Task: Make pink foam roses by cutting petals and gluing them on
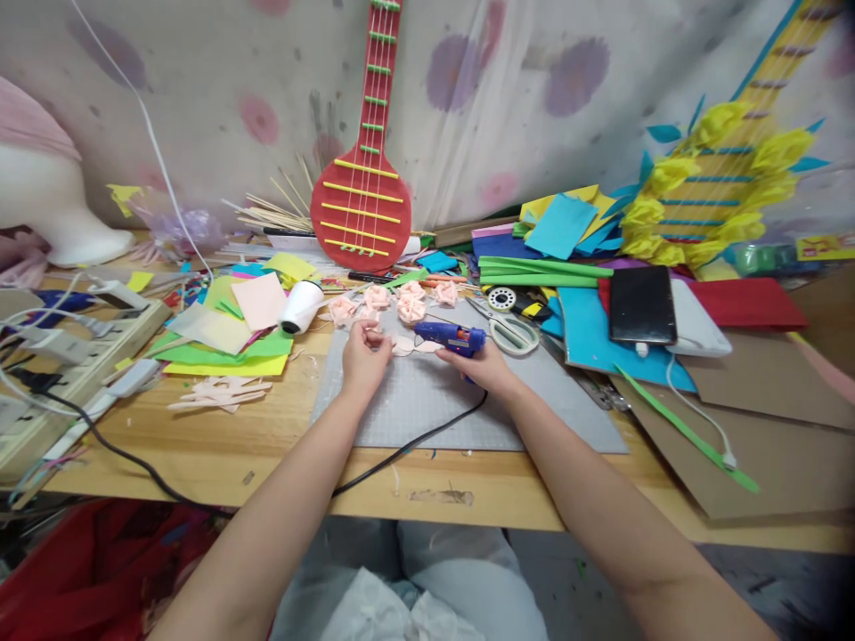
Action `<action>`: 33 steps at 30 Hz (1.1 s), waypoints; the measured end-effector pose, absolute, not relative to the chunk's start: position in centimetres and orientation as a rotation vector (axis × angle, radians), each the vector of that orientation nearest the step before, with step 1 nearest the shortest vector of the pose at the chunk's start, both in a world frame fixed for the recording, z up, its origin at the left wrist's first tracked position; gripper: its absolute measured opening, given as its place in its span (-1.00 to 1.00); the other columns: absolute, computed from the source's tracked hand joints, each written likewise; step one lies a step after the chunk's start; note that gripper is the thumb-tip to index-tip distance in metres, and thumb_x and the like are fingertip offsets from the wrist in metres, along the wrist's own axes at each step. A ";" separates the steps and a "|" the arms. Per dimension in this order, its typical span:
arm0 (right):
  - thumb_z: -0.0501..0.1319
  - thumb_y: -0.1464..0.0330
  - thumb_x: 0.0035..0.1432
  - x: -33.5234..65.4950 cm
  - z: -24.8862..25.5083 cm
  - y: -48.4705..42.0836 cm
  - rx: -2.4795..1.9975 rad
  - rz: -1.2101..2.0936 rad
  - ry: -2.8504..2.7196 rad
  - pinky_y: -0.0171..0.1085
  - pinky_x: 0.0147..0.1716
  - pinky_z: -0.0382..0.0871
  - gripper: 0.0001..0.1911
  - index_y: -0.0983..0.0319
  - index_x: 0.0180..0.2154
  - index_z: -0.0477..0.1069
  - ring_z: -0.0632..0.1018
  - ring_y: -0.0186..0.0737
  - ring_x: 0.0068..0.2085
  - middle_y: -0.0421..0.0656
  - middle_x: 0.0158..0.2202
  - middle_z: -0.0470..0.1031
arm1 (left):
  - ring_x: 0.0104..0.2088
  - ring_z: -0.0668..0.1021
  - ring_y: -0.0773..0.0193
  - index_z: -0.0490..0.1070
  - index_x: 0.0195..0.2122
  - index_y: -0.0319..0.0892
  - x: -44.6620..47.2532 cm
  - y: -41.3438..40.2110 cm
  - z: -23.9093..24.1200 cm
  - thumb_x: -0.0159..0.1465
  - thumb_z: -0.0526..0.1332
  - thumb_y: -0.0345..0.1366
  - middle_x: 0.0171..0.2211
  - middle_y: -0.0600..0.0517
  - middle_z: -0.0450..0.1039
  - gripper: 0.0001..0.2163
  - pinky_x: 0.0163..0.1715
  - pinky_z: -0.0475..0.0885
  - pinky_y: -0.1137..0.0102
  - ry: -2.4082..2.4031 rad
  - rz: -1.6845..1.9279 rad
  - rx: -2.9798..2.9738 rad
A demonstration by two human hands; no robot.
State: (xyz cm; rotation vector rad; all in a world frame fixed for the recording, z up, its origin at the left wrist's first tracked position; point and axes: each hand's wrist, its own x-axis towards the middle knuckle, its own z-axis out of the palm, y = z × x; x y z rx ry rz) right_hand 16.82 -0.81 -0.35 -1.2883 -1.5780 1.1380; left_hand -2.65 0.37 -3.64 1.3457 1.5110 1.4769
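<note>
My right hand (pixel 486 367) is wrapped round a blue hot glue gun (pixel 449 337), whose nozzle points left toward my other hand. The fingers of my left hand (pixel 366 356) are pinched together at the left end of a pale pink paper strip (pixel 409 347). That strip reaches under the glue gun, and its right end is partly hidden. Just beyond my hands sit several pink paper flowers (pixel 411 304). Below everything lies a grey cutting mat (pixel 427 409). The gun's black cord (pixel 414 442) crosses the mat toward the left.
Scissors (pixel 513 336) lie right of the glue gun. Coloured paper (pixel 220 352), pink paper scraps (pixel 220 393) and a power strip (pixel 73 369) are on the left. A red paper lute (pixel 362 214) stands behind. A phone (pixel 641 304) rests on the right on stacked sheets.
</note>
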 end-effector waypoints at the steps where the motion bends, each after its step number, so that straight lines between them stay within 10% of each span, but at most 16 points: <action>1: 0.28 0.08 -0.17 16.8 -0.4 -0.8 -1.284 1.127 -1.598 -0.37 -0.66 0.15 -0.62 0.24 -0.39 0.42 0.24 -0.40 -0.63 -0.27 -0.67 0.25 | -0.56 0.49 0.37 0.20 -0.20 -0.13 -2.6 0.4 -3.7 0.04 0.20 -0.32 -0.51 0.16 0.39 -0.71 -0.46 0.39 0.43 1.512 1.479 1.347; 33: 0.26 0.08 -0.12 15.9 -0.5 -0.7 -1.278 1.054 -1.684 -0.33 -0.49 0.24 -0.60 0.26 -0.34 0.43 0.31 -0.36 -0.53 -0.23 -0.56 0.34 | -0.51 0.51 0.36 0.19 -0.19 -0.13 -2.6 0.5 -3.7 0.06 0.19 -0.32 -0.52 0.17 0.38 -0.71 -0.40 0.39 0.42 1.525 1.452 1.408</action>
